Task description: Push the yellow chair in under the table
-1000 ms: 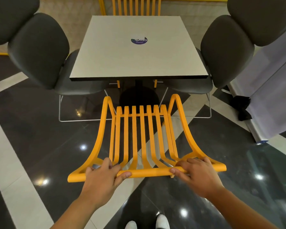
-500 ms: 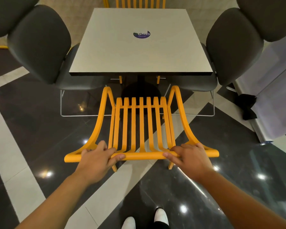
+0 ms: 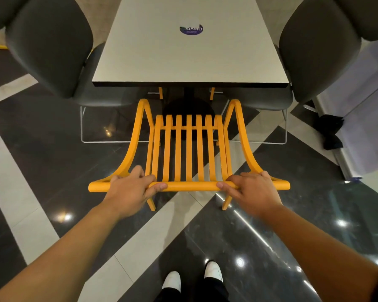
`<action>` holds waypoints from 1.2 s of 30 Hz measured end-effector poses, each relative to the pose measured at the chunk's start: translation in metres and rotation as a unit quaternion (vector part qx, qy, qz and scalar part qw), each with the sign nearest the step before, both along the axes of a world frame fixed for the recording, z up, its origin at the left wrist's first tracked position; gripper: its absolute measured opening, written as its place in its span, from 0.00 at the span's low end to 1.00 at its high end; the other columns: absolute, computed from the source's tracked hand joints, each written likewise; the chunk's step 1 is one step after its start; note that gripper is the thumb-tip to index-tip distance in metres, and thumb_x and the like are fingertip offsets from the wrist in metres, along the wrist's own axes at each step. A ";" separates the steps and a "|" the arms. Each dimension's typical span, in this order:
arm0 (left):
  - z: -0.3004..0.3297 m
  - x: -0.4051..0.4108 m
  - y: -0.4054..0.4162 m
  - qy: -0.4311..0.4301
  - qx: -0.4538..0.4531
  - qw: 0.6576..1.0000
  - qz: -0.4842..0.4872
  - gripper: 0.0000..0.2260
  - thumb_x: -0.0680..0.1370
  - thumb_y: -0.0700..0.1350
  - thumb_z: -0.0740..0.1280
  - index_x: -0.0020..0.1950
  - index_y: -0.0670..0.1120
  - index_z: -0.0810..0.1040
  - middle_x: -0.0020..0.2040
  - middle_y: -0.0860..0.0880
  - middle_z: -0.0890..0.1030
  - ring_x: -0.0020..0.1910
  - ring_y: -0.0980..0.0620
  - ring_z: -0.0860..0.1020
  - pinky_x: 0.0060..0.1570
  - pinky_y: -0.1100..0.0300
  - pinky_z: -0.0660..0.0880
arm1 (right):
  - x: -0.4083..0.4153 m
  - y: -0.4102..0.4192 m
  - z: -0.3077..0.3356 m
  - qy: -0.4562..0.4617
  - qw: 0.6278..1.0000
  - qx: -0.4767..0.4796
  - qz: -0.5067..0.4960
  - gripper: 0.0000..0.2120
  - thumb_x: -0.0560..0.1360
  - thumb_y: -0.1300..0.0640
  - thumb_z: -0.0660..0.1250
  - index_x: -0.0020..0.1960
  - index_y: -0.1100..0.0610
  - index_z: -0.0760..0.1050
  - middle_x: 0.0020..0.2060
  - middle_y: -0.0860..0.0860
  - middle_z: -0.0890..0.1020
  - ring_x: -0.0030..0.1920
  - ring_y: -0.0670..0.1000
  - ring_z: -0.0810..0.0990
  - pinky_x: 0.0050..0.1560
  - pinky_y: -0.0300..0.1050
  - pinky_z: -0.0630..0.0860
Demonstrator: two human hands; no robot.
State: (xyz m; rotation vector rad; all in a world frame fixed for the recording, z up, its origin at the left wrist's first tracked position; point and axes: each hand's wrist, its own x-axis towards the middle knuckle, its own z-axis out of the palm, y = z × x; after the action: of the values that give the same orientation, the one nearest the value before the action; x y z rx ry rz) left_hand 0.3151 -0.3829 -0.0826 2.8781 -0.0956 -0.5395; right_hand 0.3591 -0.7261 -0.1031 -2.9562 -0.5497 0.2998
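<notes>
The yellow slatted chair [image 3: 188, 149] stands in front of me, its back toward me and its seat front close to the near edge of the square light-grey table [image 3: 190, 62]. My left hand [image 3: 129, 190] grips the left part of the chair's top rail. My right hand [image 3: 252, 190] grips the right part of the same rail. Both arms are stretched forward. The table's dark pedestal base [image 3: 189, 110] shows beyond the seat slats.
A dark grey padded chair [image 3: 50, 44] stands at the table's left, another [image 3: 319, 46] at its right. A second yellow chair's legs [image 3: 160, 92] show under the far side. A white panel [image 3: 364, 118] and a black cloth [image 3: 331, 134] are at right. My white shoes [image 3: 192, 277] are below.
The chair has slid forward toward the table with both hands on its top rail, and my arms have stretched out further.
</notes>
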 end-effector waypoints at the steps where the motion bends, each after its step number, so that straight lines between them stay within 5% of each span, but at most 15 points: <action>1: 0.001 0.002 0.000 0.006 -0.001 1.000 0.001 0.32 0.73 0.74 0.40 0.51 0.59 0.76 0.47 0.56 0.67 0.49 0.56 0.72 0.58 0.45 0.68 | 0.001 0.001 0.000 0.001 1.000 0.001 0.000 0.40 0.76 0.22 0.35 0.52 0.41 0.81 0.36 0.43 0.80 0.43 0.46 0.79 0.55 0.49 0.63; 21: -0.001 0.009 0.009 0.015 -0.002 1.000 -0.001 0.30 0.74 0.73 0.42 0.52 0.60 0.77 0.47 0.58 0.67 0.49 0.57 0.71 0.60 0.46 0.68 | 0.007 0.008 -0.005 -0.008 1.000 0.002 -0.011 0.43 0.75 0.20 0.32 0.49 0.41 0.81 0.33 0.43 0.77 0.41 0.45 0.77 0.54 0.49 0.60; 36: -0.009 0.008 0.023 0.017 -0.010 1.000 -0.004 0.26 0.76 0.74 0.43 0.49 0.62 0.76 0.46 0.59 0.66 0.49 0.59 0.71 0.58 0.47 0.66 | -0.001 0.015 -0.007 -0.007 1.000 0.010 -0.011 0.44 0.75 0.21 0.32 0.48 0.43 0.81 0.34 0.45 0.80 0.41 0.46 0.80 0.60 0.51 0.68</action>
State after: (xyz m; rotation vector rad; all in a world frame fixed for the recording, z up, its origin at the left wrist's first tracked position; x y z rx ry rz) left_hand 0.3233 -0.3597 -0.0914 2.8492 -0.1056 -0.5855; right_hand 0.3579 -0.7112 -0.1098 -2.9450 -0.5192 0.2688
